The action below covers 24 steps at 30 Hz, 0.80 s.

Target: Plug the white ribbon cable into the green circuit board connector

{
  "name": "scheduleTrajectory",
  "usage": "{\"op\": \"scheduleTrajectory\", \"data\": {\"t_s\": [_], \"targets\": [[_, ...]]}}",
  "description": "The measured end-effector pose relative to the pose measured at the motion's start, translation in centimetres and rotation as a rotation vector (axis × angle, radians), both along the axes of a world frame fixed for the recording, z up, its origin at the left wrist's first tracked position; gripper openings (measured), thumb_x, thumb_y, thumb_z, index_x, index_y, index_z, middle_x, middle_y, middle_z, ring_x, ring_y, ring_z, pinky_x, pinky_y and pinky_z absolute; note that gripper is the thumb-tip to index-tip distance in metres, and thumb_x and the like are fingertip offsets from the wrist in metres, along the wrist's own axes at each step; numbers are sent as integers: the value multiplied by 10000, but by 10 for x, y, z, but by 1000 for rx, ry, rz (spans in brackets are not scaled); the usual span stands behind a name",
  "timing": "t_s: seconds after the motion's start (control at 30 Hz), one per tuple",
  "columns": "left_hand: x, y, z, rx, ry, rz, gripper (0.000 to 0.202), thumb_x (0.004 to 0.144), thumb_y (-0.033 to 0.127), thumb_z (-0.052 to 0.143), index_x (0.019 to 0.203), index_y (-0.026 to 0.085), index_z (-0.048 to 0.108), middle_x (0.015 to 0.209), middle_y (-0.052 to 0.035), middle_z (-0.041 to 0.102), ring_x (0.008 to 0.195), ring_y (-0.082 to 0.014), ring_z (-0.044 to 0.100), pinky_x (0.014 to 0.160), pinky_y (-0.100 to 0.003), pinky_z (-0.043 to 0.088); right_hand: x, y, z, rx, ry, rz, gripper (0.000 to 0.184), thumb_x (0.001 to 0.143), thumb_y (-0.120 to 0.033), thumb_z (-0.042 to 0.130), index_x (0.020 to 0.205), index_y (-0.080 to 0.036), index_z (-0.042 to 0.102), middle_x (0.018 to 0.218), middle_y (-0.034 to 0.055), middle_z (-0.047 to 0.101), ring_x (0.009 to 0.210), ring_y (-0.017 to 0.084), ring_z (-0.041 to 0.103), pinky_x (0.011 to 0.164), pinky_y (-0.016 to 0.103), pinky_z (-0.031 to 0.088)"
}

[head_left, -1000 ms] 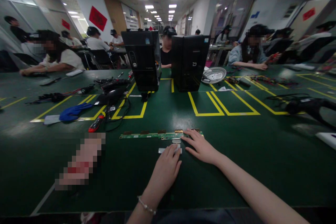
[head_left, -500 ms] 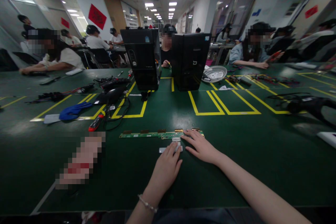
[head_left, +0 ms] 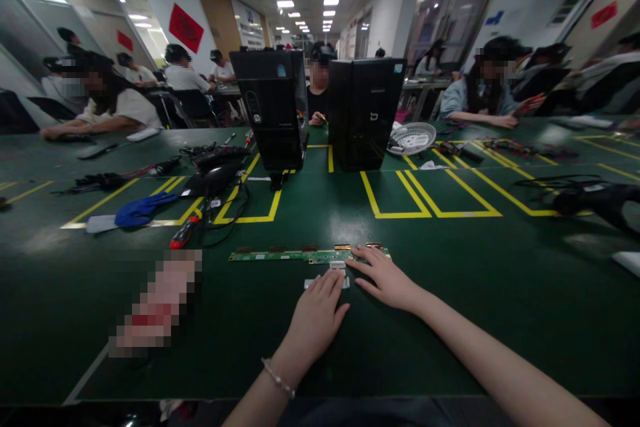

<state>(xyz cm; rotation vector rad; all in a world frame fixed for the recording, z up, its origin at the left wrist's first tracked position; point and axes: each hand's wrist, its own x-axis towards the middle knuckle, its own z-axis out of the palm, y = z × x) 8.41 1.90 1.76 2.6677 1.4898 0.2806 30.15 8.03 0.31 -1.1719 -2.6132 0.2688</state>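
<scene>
A long narrow green circuit board (head_left: pixel 280 255) lies flat on the green table (head_left: pixel 450 293) in front of me. My right hand (head_left: pixel 385 278) rests flat with fingers spread, its fingertips on the board's right end. My left hand (head_left: pixel 316 313) lies palm down just below the board, fingers stretched out over a small white flat piece (head_left: pixel 309 283). A second small white piece (head_left: pixel 337 265) sits between the board and my left fingertips.
Two black computer towers (head_left: pixel 273 110) (head_left: pixel 364 112) stand upright further back, with a white fan grille (head_left: pixel 413 138) to their right. Cables, a red-handled tool (head_left: pixel 183 233) and a blue glove (head_left: pixel 140 209) lie at left. Other people sit around the table.
My left hand has slid slightly forward over the white piece. The right hand stays on the board's end. The view has tilted a little.
</scene>
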Motion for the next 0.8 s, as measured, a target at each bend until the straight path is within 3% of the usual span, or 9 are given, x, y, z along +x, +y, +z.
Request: {"op": "scheduleTrajectory", "data": {"t_s": [0.8], "targets": [[40,-14,-22,15,-109,264,559,937,376,461,1375,30,431,1415,-251,474,1320,-371,435,1032,-530,427,0,1,-3,-5,12,-4,469,954,-386,454,1408,-271,474,1476,86,400,1397,274,293,1138,533,262]]}}
